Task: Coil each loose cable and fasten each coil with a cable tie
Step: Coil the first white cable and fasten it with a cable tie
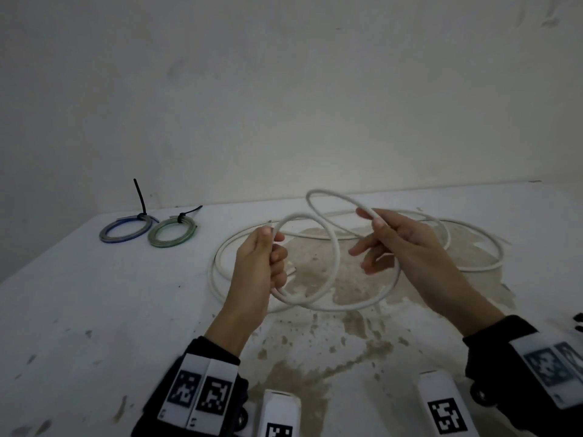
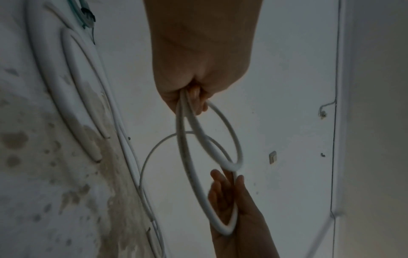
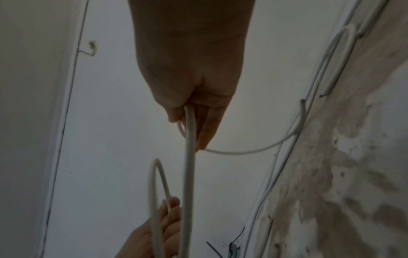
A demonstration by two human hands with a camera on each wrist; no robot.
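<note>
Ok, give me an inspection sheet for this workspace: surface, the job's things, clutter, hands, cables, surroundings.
Surface: white table, with brown stains across its middle.
Job's things: white cable, partly looped; blue coil and green coil at far left, each fastened with a black cable tie.
Clutter: nothing seen.
Hands: left hand grips the gathered loops; right hand pinches a raised loop between thumb and forefinger, other fingers spread.
Cables: much of the white cable lies loose on the table behind the hands; one cut end shows near the left hand.
Surroundings: plain white wall, scuffed; a wall switch in the left wrist view.
</note>
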